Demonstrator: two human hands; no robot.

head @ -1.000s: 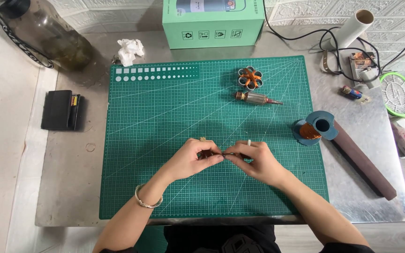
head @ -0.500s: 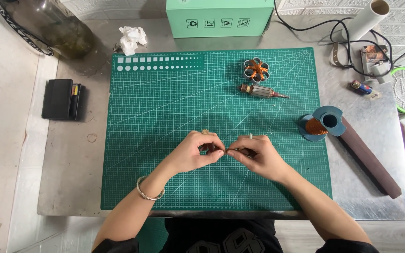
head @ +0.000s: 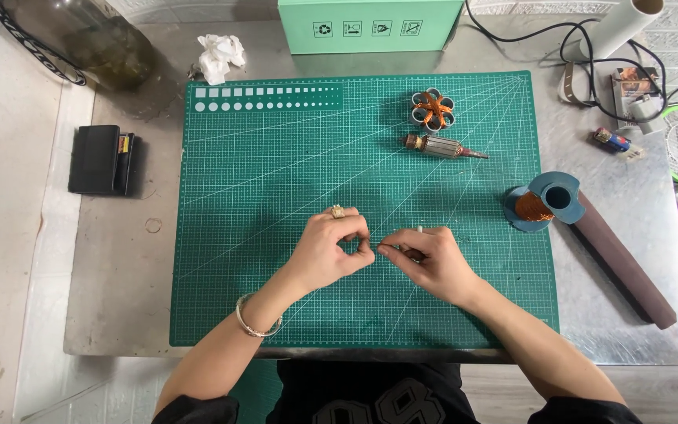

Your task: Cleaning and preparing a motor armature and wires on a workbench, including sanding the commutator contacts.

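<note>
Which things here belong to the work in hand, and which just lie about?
In hand: left hand and right hand, fingertips pinched together over the green gridded cutting mat; what they pinch is too small to tell.

Lying about: copper-wound motor armature, blue spool of copper wire, crumpled white tissue, black case.

A dark green cutting mat [head: 276,235] ruled with a fine white grid and slanting lines covers the dull grey metal counter [head: 119,283]. At two o'clock on it lies a blue plastic spool [head: 547,202] wound with copper-orange wire, beside a dark brown bar [head: 625,267]; at twelve stands a mint-green cardboard box [head: 370,25].
</note>
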